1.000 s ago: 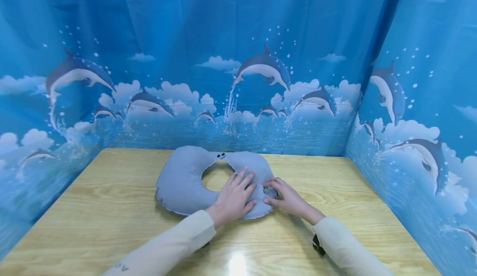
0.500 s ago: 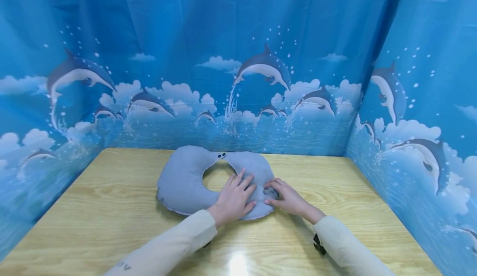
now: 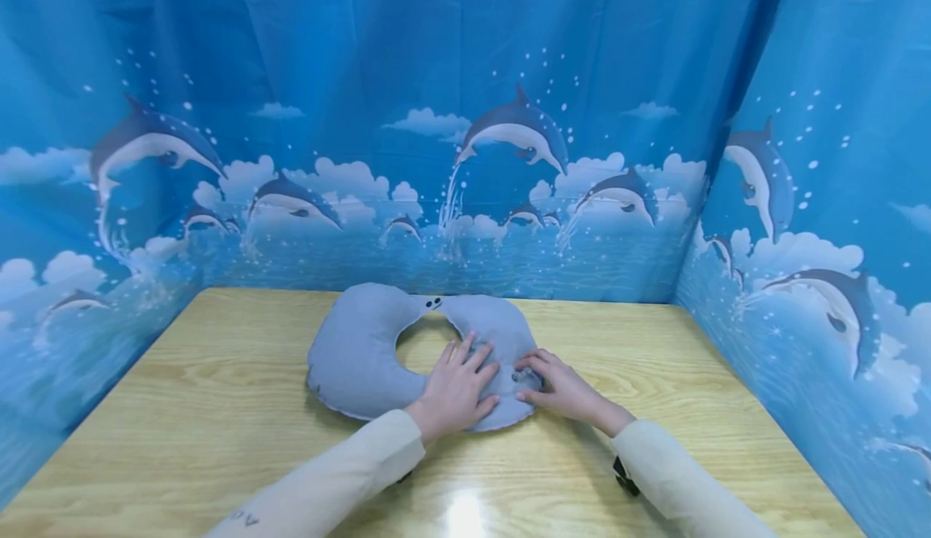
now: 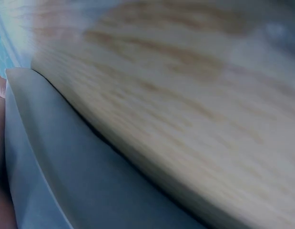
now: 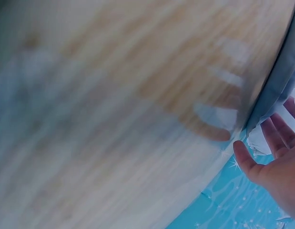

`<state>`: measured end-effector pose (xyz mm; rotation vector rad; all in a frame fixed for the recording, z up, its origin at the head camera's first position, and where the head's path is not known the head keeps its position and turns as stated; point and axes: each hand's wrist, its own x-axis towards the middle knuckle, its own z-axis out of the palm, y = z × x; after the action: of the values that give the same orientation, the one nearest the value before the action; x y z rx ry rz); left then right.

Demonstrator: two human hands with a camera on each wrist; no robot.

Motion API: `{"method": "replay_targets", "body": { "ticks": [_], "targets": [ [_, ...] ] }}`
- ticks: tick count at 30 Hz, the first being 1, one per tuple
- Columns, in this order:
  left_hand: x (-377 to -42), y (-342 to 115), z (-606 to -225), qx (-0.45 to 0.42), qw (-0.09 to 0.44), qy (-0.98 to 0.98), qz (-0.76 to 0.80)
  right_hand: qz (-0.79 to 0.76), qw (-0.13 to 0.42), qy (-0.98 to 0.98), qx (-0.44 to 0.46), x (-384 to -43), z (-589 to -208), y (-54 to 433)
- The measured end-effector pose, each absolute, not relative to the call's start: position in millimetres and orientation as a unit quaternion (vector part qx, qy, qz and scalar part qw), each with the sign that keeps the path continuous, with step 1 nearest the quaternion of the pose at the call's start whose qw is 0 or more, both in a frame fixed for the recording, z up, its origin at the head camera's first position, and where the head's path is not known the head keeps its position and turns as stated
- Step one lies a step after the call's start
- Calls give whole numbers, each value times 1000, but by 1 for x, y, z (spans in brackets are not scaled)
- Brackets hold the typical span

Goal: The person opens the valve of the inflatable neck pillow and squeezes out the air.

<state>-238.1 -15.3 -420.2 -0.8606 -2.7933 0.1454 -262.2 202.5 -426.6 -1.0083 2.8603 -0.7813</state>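
Observation:
A grey U-shaped neck pillow (image 3: 360, 356) lies on the table, puffed up, its two ends meeting at the far side by small dark snaps (image 3: 433, 304). My left hand (image 3: 454, 384) rests with spread, straight fingers on its right half, beside the centre hole. On the pillow's right side, my right hand (image 3: 563, 388) has thumb and forefinger curled round a small clear air valve (image 3: 525, 378). Part of that valve is hidden by the hand. The right wrist view shows the other fingers of this hand (image 5: 276, 148) loosely bent beside the pillow's edge (image 5: 276, 83).
The wood-grain table (image 3: 182, 441) bears the pillow, and its shiny top mirrors the hand in the right wrist view. A blue dolphin-print curtain (image 3: 305, 102) stands behind the table and along its sides. A dark wrist strap (image 3: 624, 477) shows under the right sleeve.
The right fingers and the clear valve have shifted very slightly. The left hand keeps its place on the pillow, and the pillow's shape looks nearly the same.

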Motion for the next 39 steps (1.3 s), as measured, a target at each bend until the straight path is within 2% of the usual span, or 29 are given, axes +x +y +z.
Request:
{"method": "replay_targets", "body": {
  "ticks": [39],
  "targets": [
    [-238,-11,-424,-275,52,-955,95,-173,20,936,-307,-260,-425,197]
  ]
}}
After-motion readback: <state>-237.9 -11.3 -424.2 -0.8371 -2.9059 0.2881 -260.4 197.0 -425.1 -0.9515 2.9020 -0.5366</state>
